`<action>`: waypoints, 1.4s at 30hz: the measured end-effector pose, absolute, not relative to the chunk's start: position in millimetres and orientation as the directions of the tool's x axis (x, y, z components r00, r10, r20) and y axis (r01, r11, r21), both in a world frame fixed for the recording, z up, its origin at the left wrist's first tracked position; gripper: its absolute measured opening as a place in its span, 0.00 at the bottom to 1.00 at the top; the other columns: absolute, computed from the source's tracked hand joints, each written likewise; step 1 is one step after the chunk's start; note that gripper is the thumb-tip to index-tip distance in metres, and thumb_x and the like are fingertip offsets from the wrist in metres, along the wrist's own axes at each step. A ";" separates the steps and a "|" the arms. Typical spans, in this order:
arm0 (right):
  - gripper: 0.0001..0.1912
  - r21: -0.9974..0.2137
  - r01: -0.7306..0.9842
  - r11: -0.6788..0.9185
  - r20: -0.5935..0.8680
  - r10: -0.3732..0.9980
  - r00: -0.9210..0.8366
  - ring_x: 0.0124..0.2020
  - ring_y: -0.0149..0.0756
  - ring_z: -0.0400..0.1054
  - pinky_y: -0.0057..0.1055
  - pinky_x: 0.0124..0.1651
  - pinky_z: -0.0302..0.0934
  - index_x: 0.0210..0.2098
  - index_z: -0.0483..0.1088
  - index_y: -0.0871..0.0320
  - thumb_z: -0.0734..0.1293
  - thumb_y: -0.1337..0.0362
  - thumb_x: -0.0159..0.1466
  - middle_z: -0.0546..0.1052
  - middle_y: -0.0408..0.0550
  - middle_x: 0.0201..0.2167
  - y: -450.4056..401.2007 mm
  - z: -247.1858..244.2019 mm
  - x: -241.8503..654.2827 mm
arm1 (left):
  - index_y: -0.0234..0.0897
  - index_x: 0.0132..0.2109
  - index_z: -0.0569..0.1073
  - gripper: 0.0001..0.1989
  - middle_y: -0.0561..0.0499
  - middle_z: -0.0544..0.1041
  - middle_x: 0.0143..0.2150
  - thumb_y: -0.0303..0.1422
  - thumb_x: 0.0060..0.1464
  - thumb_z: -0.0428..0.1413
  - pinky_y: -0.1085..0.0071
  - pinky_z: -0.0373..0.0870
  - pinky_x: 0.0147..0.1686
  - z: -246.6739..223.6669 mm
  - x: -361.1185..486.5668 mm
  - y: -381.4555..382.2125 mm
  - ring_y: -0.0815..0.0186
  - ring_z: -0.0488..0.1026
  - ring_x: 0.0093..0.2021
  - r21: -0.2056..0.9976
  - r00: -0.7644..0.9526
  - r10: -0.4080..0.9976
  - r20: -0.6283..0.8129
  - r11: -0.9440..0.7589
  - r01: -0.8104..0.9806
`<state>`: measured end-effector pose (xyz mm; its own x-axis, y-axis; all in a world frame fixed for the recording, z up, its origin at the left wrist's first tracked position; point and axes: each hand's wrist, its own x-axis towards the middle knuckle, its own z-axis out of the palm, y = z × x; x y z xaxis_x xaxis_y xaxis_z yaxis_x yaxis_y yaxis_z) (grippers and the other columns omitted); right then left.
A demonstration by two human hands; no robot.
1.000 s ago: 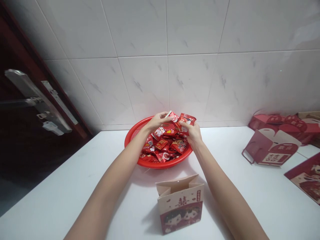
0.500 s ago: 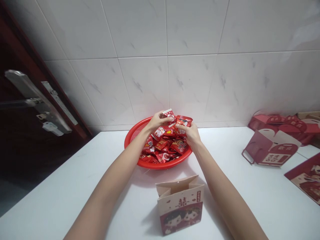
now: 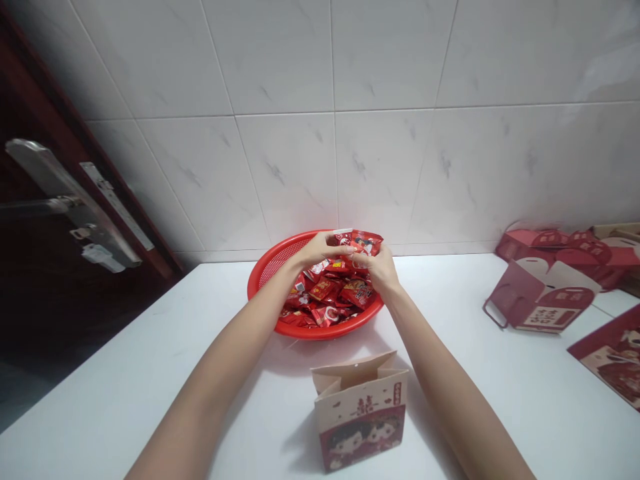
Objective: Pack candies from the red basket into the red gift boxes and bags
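A red plastic basket full of red candy packets stands against the wall. Over its far right side my left hand is closed on a small red-and-white candy packet. Close beside it, my right hand grips a larger red candy packet. The fingers of both hands meet, and they partly cover the packets. Nearer me, between my forearms, a paper gift bag with two cartoon faces stands upright with its top open.
To the right stands an open red gift box with a handle loop. Behind it are more red boxes by the wall, and a printed red bag lies at the right edge. A dark door is at left.
My left hand has lowered its packet slightly and brought it against the one in my right hand. The two hands are now closer together. The basket and gift bag stay put.
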<state>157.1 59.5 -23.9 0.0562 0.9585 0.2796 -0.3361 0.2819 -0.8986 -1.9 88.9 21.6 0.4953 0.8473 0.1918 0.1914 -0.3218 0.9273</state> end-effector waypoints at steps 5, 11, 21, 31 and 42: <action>0.22 -0.891 -0.352 0.286 0.281 0.957 0.065 0.33 0.41 0.76 0.39 0.43 0.71 0.34 0.75 0.58 0.79 0.63 0.39 0.82 0.46 0.32 60.4 -24.4 156.6 | 0.32 0.32 0.77 0.17 0.50 0.78 0.31 0.40 0.39 0.70 0.68 0.69 0.37 19.6 -0.5 91.9 0.66 0.72 0.32 0.936 0.437 0.870 0.229 -0.320 0.145; 0.20 -0.866 -0.390 0.312 0.315 0.947 0.059 0.35 0.42 0.77 0.40 0.45 0.71 0.34 0.77 0.59 0.80 0.61 0.42 0.83 0.48 0.33 56.7 -20.0 154.8 | 0.31 0.31 0.76 0.18 0.50 0.78 0.30 0.40 0.38 0.70 0.67 0.69 0.37 19.7 -0.6 92.2 0.66 0.72 0.32 0.947 0.372 0.893 0.251 -0.307 0.098; 0.22 -0.841 -0.463 0.282 0.343 0.938 -0.052 0.36 0.43 0.77 0.39 0.43 0.71 0.35 0.77 0.59 0.81 0.57 0.44 0.83 0.49 0.35 30.8 10.7 156.6 | 0.33 0.34 0.77 0.21 0.50 0.79 0.32 0.43 0.38 0.71 0.68 0.70 0.39 35.3 2.3 65.6 0.65 0.75 0.35 0.972 0.339 0.914 0.222 -0.180 -0.151; 0.21 -0.827 -0.242 0.507 0.520 0.854 0.014 0.35 0.41 0.76 0.36 0.41 0.70 0.33 0.75 0.59 0.80 0.55 0.46 0.82 0.49 0.33 -22.9 46.0 159.7 | 0.34 0.36 0.76 0.20 0.47 0.82 0.38 0.41 0.39 0.71 0.66 0.72 0.45 58.5 13.6 -21.0 0.58 0.78 0.44 0.940 0.270 0.915 0.299 -0.235 -0.246; 0.22 -0.741 -0.059 0.669 0.666 0.720 -0.195 0.42 0.43 0.76 0.39 0.45 0.71 0.42 0.76 0.56 0.79 0.56 0.49 0.82 0.49 0.39 -84.3 68.8 171.7 | 0.34 0.38 0.79 0.18 0.46 0.83 0.38 0.35 0.38 0.71 0.63 0.75 0.47 75.9 12.2 -91.9 0.56 0.80 0.43 0.917 0.240 0.902 0.358 -0.290 -0.275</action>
